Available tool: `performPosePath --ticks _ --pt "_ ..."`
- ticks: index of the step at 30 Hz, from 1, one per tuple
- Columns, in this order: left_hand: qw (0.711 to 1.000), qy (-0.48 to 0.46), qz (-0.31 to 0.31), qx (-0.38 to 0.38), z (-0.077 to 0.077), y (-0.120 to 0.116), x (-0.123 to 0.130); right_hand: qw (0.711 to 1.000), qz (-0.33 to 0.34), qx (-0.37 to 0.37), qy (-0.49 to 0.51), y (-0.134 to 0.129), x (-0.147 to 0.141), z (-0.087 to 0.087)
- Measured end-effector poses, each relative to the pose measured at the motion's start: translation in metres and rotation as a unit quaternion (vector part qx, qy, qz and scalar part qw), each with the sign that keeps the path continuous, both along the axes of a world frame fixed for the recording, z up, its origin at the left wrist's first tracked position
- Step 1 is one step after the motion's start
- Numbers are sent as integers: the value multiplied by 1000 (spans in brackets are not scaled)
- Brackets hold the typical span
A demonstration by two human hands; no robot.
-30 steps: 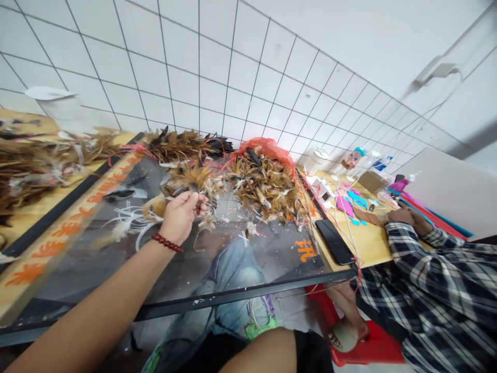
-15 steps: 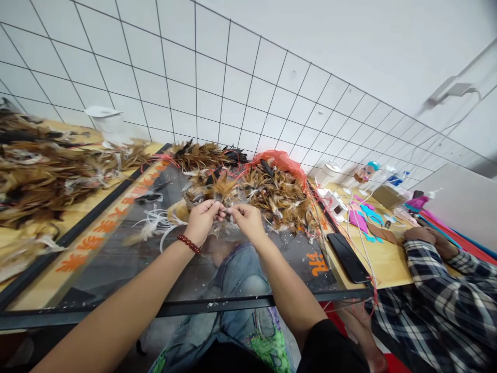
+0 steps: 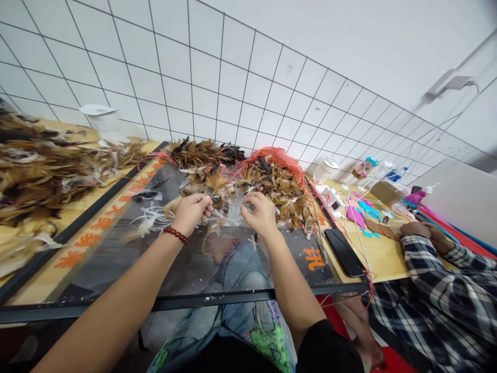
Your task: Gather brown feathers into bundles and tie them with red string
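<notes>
My left hand (image 3: 193, 213), with a dark red bead bracelet (image 3: 176, 234) at its wrist, hovers over the glass tabletop. Its thumb and fingers are pinched together; whatever they hold is too small to make out. Facing it across a gap is my right hand (image 3: 261, 213), fingers curled in toward the thumb, any small thing in them hidden. Just beyond the hands lie a small heap of brown feathers (image 3: 212, 181) and a larger brown feather pile (image 3: 285, 194). White feather quills (image 3: 151, 220) lie left of my left hand.
A long heap of feathers (image 3: 58, 168) covers the left table. Behind are a red plastic bag (image 3: 277, 155) and a wire grid (image 3: 217, 77). On the right are a phone (image 3: 345, 253), cables, coloured cut pieces (image 3: 355, 216) and a co-worker's plaid sleeve (image 3: 423, 261).
My hands were together, fingertips meeting in front of the feathers. They have drawn apart, the left hand leftward and the right hand rightward. The view has shifted slightly.
</notes>
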State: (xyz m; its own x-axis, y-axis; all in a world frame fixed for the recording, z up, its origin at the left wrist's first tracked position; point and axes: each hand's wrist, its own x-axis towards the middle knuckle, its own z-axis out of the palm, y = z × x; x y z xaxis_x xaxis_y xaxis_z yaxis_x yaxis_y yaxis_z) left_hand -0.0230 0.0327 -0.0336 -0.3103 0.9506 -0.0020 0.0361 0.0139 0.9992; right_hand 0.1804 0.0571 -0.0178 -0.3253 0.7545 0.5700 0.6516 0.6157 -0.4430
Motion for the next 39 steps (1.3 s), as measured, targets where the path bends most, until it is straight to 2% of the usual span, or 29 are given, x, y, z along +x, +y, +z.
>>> performPosePath --ticks 2,4,6,8,12,14,17,19,21,24,30,32,35,39 --pt "996 75 -44 -33 0 -2 0 990 41 100 -90 -12 -8 3" --pt "988 135 -69 -33 2 -5 0 963 113 162 -181 -21 -21 0" --pt "979 184 -82 -22 5 -8 1 942 148 176 -243 -24 -34 -6" --pt "970 222 -97 -9 10 -11 2 942 131 164 -261 -22 -40 -12" --pt "935 316 -155 44 12 -15 3 953 94 128 -260 -13 -34 -17" --pt "934 311 -165 62 11 -15 4 964 76 90 -240 -11 -29 -17" --pt "969 187 -137 84 8 -14 7 989 52 -33 -134 -9 -29 -19" --pt "983 65 -126 114 7 -13 11 986 74 -148 -2 -8 -34 -22" --pt "981 -12 -127 147 6 -13 15 946 127 -261 145 -7 -40 -24" --pt "976 -62 -135 156 4 -15 21 855 197 -379 293 -9 -46 -22" --pt "951 -218 -213 55 3 -19 23 735 285 -481 383 -17 -44 -12" --pt "943 -242 -226 41 5 -19 23 707 309 -499 394 -17 -42 -12" --pt "938 -256 -231 37 5 -20 23 683 316 -520 403 -15 -42 -13" --pt "942 -254 -216 38 2 -20 24 680 297 -535 403 -16 -46 -15"
